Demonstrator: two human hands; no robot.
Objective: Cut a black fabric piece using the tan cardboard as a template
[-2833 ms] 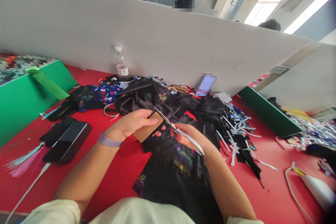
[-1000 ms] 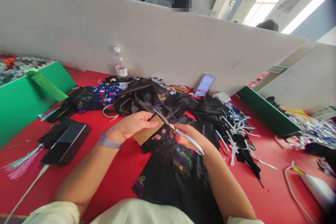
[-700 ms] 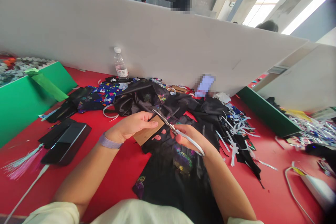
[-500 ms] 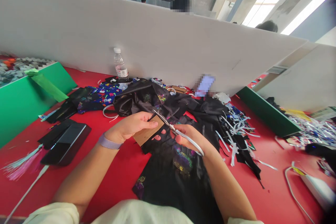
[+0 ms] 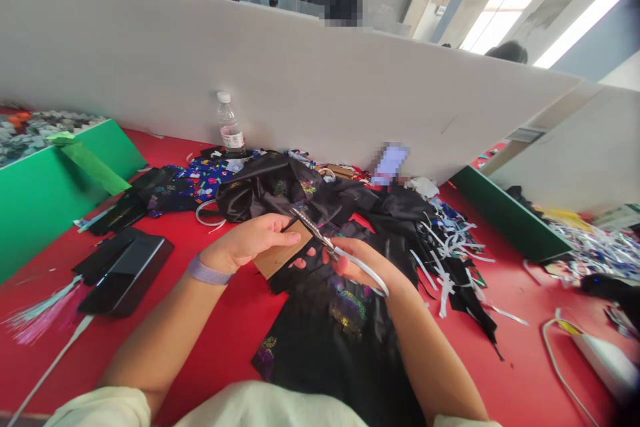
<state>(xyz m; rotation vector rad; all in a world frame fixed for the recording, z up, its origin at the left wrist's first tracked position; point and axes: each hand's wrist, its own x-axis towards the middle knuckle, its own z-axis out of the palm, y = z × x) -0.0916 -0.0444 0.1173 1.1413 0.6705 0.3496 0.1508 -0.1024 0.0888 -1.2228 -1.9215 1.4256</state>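
Observation:
My left hand [image 5: 253,238] pinches a brown card piece [image 5: 278,255] with black fabric, fingers closed on it. My right hand [image 5: 363,265] grips white-handled scissors [image 5: 334,250], whose blades point up-left and meet the card's upper edge by my left fingertips. Beneath both hands lies black fabric with glittery prints [image 5: 345,310], draped toward my lap. A purple band sits on my left wrist [image 5: 207,271].
A heap of black and blue patterned cloth [image 5: 260,187] lies behind my hands, with a water bottle [image 5: 229,127] by the grey partition [image 5: 350,87]. White strip offcuts [image 5: 445,247] lie to the right. A black box [image 5: 127,270] and pink tassel [image 5: 35,317] lie left; green dividers [image 5: 45,180] flank the red table [image 5: 225,320].
Almost nothing differs. Both hands hold the same pose on the card and scissors; the view has only drifted slightly.

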